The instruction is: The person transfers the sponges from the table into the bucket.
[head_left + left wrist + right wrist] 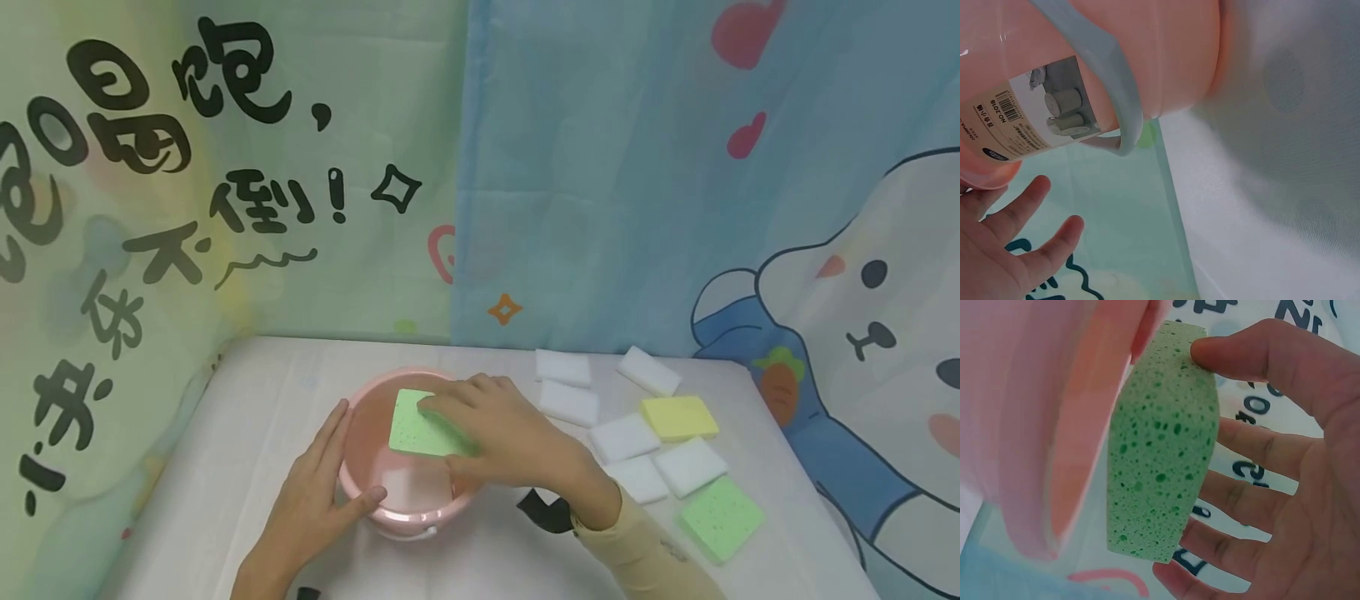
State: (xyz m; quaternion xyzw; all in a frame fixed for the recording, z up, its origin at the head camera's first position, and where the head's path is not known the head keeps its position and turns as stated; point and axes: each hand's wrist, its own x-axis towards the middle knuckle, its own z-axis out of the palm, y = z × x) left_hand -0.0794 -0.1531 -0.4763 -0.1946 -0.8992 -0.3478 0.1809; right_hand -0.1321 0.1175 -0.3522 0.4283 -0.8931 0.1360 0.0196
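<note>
A pink bucket [401,527] with a label [1004,119] and a grey handle [1107,69] stands on the table. My left hand [311,483] rests at its left rim, thumb on the near edge and fingers straight along the outside; in the left wrist view two fingers are spread below the rim. My right hand [502,429] holds a green sponge [420,425] over the bucket's mouth. The right wrist view shows this porous sponge [1160,450] between thumb and fingertips, beside the bucket's rim [1029,456].
Right of the bucket lie several white sponges [570,403], a yellow sponge [679,417] and another green sponge [722,518] on the white table [277,392]. A black patch [546,511] shows near my right wrist. Printed curtains [570,208] hang behind and beside the table.
</note>
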